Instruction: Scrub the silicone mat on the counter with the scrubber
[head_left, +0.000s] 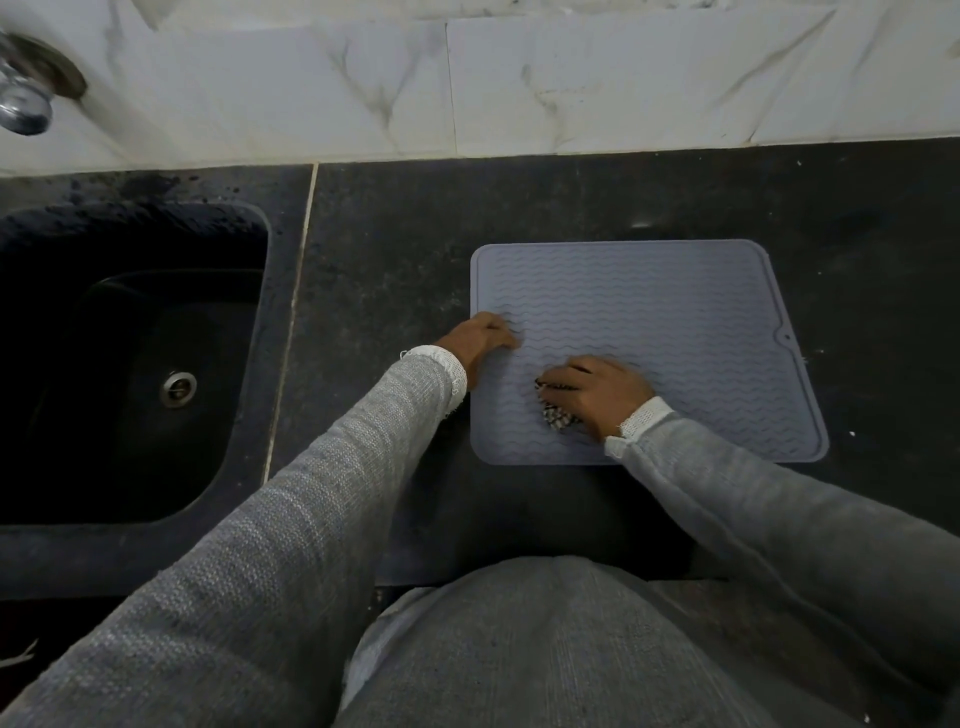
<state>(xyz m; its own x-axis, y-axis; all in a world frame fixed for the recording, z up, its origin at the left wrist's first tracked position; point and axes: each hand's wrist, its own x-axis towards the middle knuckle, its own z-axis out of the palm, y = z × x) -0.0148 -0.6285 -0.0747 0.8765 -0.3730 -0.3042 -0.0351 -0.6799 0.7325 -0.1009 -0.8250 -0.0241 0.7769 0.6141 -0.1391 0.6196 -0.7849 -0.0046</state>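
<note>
A grey silicone mat (670, 306) with wavy ridges lies flat on the dark counter (384, 249), right of the sink. My right hand (597, 389) presses a dark, wiry scrubber (558, 418) onto the mat's lower-left part; most of the scrubber is hidden under my fingers. My left hand (480, 338) rests on the mat's left edge with its fingers curled down against it, holding nothing.
A black sink (78, 244) with a metal drain (177, 388) sits to the left. A chrome tap (26, 104) juts from the white marble wall tiles (519, 78) at top left. The counter's front edge runs just before my body.
</note>
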